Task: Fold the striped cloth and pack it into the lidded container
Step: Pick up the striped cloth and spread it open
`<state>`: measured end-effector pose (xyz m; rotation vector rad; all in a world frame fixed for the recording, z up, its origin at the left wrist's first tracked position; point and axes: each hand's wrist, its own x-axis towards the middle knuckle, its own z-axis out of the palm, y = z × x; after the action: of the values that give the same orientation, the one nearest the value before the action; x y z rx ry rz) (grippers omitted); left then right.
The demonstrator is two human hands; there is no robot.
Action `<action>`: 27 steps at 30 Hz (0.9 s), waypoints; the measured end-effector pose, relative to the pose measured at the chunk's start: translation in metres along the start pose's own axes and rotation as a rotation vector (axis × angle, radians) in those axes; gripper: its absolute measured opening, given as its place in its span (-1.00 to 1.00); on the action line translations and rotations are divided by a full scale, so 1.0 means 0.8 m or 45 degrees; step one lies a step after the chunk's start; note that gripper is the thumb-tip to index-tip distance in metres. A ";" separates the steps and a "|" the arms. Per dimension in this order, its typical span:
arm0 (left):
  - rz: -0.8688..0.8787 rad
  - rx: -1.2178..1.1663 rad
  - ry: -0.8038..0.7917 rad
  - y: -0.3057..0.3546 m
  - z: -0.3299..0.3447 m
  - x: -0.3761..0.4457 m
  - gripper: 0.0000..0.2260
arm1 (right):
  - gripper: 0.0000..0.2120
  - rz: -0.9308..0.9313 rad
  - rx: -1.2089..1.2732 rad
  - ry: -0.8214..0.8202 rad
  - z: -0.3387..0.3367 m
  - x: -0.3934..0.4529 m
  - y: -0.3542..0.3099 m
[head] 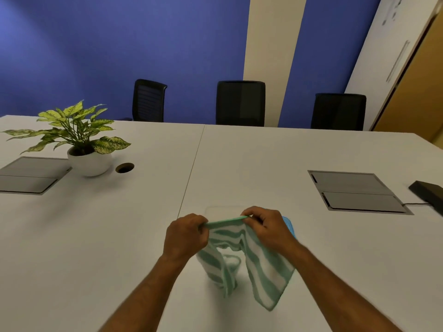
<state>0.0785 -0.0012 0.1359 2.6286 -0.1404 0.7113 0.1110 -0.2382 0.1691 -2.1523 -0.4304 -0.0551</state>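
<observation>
Folding step: our left hand [185, 232] and right hand [266, 225] pinch the striped cloth [261, 267] aloft; next, halve it again before the container [223, 210].

White table [263, 159], potted plant [81, 140] far left, three black chairs [240, 103] behind, black device [429, 191] right edge

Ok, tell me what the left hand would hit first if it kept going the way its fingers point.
The left hand points rightward along the striped cloth edge, so it would likely meet the right hand first, though depth is uncertain.

Striped cloth [261, 264] between both hands
</observation>
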 end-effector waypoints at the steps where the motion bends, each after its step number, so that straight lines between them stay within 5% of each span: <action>1: -0.023 0.027 -0.020 -0.002 -0.002 0.004 -0.85 | -0.84 -0.025 -0.014 -0.017 -0.009 0.005 -0.006; 14: -0.022 0.007 0.017 -0.041 -0.058 0.056 -0.60 | -0.77 -0.055 0.102 0.196 -0.131 0.046 -0.031; 19: -0.039 -0.006 0.145 -0.051 -0.088 0.082 -0.71 | -0.88 0.025 0.068 0.256 -0.157 0.050 -0.013; 23: -0.204 -0.365 0.272 -0.048 -0.105 0.105 -0.94 | -0.83 0.095 -0.024 0.246 -0.162 0.050 0.005; 27: -0.387 -0.856 0.408 -0.020 -0.118 0.133 -0.80 | -0.92 0.208 -0.128 0.171 -0.165 0.051 0.019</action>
<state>0.1301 0.0535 0.2575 1.8238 0.0992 0.7954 0.1699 -0.3408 0.2420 -2.2595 -0.1762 -0.1311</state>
